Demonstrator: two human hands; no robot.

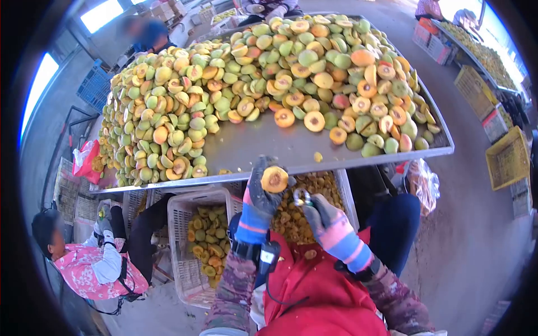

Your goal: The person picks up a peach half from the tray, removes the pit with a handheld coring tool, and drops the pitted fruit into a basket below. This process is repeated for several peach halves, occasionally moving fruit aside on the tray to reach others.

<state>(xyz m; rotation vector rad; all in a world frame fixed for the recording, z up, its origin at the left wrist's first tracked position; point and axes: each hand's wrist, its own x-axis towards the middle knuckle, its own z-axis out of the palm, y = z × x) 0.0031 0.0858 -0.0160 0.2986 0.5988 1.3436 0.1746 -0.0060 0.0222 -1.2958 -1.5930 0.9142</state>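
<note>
Two gloved hands work at the near edge of a broad grey metal table (pixel 246 145) in the head view. The left hand (pixel 256 191), in a grey glove below a blue-and-pink cuff, stands raised at that edge, its fingers pointing up toward the table; it grasps an orange-yellow halved fruit with a brown centre (pixel 274 179), cut face showing. The right hand (pixel 324 215), gloved likewise, sits slightly lower before the table, its forearm slanting inward from the right; its fingers are curled around a small ring-ended metal tool (pixel 302 196), the ring turned toward the halved fruit but apart from it.

On the table, a deep heap of green, yellow and orange fruit (pixel 162 117) covers the far and left parts. Below the table's near edge, left of the hands, a pale slatted plastic crate (pixel 180 246) holds more halves; small fruit pieces (pixel 320 187) lie below the edge, behind the right hand.
</note>
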